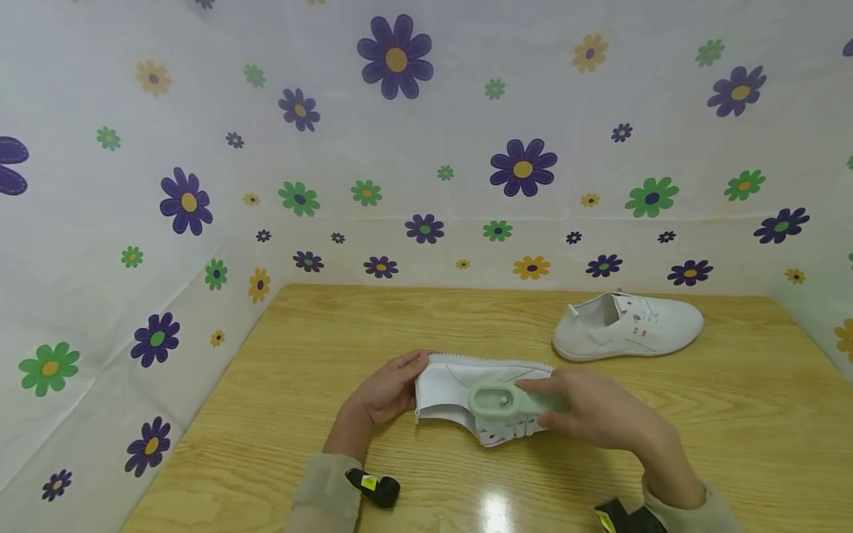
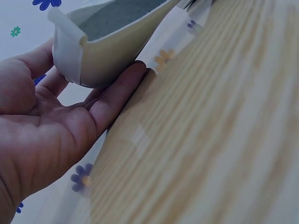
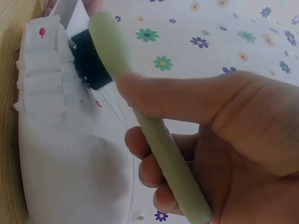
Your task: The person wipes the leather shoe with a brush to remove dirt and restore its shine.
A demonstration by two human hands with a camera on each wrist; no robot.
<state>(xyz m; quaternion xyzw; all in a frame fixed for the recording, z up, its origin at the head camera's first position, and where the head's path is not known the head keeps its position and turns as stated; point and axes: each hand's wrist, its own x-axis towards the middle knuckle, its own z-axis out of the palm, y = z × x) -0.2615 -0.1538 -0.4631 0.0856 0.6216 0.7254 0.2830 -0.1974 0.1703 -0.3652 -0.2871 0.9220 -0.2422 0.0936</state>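
A white lace-up shoe (image 1: 448, 381) lies tipped on its side over the table, its sole edge away from me and its opening toward me. My left hand (image 1: 386, 392) holds it at the heel (image 2: 67, 58), thumb on one side and fingers beneath. In my right hand (image 1: 600, 407) is a pale green brush (image 1: 494, 400), gripped by its handle (image 3: 161, 144) between thumb and curled fingers. The brush's dark bristles (image 3: 95, 63) are against the shoe's upper, beside the laces. The toe is partly hidden behind my right hand in the head view.
A second white shoe (image 1: 656, 326) stands upright at the back right of the wooden table (image 1: 320, 318), toe to the right. Flower-printed white sheeting (image 1: 440, 133) hangs behind and at the sides. Black wrist cameras (image 1: 376, 488) are strapped to both sleeves.
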